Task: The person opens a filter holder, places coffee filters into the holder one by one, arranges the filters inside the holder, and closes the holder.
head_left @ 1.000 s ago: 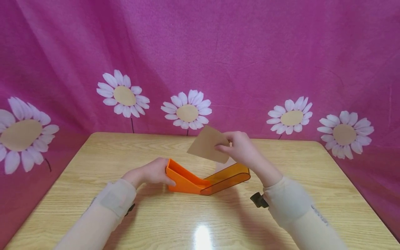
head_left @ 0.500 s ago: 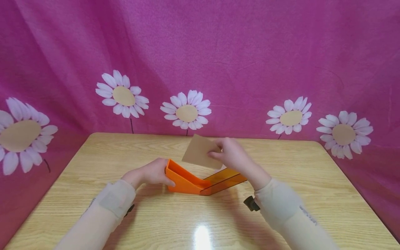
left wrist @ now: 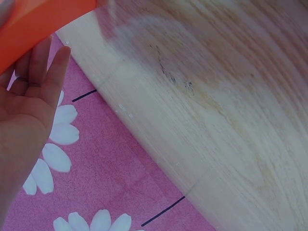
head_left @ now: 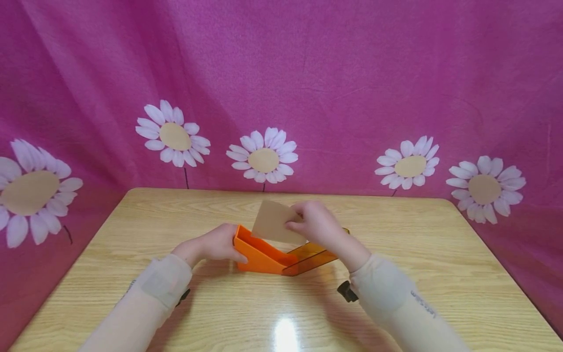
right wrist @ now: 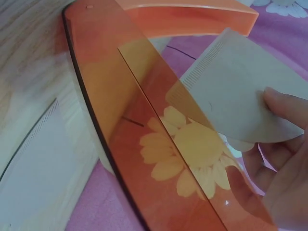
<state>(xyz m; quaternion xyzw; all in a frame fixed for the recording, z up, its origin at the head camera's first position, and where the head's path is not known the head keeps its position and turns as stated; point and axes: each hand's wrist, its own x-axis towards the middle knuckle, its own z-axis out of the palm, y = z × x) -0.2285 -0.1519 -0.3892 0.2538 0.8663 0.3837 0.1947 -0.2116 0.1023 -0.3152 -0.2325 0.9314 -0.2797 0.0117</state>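
Note:
An orange case (head_left: 260, 255) stands on the table with its see-through amber lid (head_left: 310, 256) swung out to the right. My left hand (head_left: 215, 243) grips the case's left end; in the left wrist view its fingers lie along the orange wall (left wrist: 43, 26). My right hand (head_left: 318, 225) pinches a brown paper coffee filter (head_left: 274, 222) between thumb and fingers. That filter is held above and behind the case, its far corner near the opening. Crimped seam lines show on the filter (right wrist: 236, 84) in the right wrist view. The case's inside is mostly hidden.
A second paper filter (right wrist: 41, 168) lies on the wooden table (head_left: 246, 313), beyond the amber lid in the right wrist view. A pink cloth (head_left: 343, 98) with white daisies hangs behind the table.
My right hand has moved left and down, bringing the coffee filter from above the amber lid to close by the orange case's opening. My left hand has kept its place on the case.

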